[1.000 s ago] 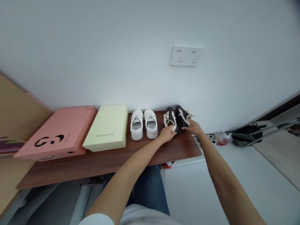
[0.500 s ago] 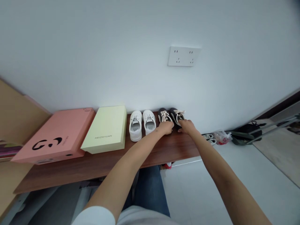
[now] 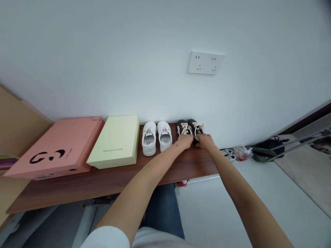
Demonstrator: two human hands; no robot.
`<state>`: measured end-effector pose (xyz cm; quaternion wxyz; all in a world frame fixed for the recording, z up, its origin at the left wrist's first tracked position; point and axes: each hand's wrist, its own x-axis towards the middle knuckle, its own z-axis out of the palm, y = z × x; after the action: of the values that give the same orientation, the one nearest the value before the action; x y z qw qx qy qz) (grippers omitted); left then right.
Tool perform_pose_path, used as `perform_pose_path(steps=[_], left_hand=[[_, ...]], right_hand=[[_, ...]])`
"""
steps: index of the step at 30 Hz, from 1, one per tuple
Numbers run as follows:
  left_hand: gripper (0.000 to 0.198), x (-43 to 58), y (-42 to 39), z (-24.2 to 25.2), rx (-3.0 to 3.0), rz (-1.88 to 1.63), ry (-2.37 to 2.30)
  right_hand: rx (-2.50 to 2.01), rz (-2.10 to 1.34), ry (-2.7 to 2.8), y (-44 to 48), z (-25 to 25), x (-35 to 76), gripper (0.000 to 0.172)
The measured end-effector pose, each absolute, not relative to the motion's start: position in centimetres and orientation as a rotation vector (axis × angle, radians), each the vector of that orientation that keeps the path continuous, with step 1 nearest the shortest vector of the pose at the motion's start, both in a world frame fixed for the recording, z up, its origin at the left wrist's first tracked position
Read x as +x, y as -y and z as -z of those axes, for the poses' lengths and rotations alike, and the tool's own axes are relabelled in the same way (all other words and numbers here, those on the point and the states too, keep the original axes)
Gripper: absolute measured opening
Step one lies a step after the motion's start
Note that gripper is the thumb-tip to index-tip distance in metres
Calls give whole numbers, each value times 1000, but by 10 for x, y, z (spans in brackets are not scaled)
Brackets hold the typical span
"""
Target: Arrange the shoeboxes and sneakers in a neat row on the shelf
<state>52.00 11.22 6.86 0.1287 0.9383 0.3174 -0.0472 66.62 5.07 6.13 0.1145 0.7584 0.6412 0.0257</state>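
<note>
Black lace-up sneakers with cream laces (image 3: 190,128) stand paired at the wall on the dark wooden table (image 3: 108,181), beside white sneakers (image 3: 156,136). Our left hand (image 3: 184,141) and right hand (image 3: 204,140) rest on their heels, grip indiscernible. We judge placement nearly complete; release remains.

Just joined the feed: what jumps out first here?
Both hands, left hand and right hand, rest on the heels of a pair of dark sneakers at the wooden shelf's right end, against the wall. Left of them stand white sneakers, a pale green box and a pink box.
</note>
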Motion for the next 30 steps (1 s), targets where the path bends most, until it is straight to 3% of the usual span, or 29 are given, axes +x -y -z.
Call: perform_pose_path(steps=[7, 12, 18, 21, 25, 30], left_hand=[[32, 501, -104, -93, 2764, -184, -947], [38, 442, -94, -115, 2638, -477, -997], [36, 314, -34, -86, 2320, -769, -1066], [34, 242, 21, -37, 2132, -809, -1184], [31, 154, 98, 32, 1885, -710, -1433], [29, 64, 124, 51, 1604, -794, -1756]], right_hand=[[2351, -154, -1926, -47, -90, 650, 31], [2424, -244, -2178, -30, -107, 619, 28], [2533, -155, -2720, 22, -75, 544, 31], [2673, 116, -2905, 62, -34, 488, 34], [2660, 880, -2763, 110, 21, 419, 34], [1975, 1540, -2593, 122, 35, 356, 28]])
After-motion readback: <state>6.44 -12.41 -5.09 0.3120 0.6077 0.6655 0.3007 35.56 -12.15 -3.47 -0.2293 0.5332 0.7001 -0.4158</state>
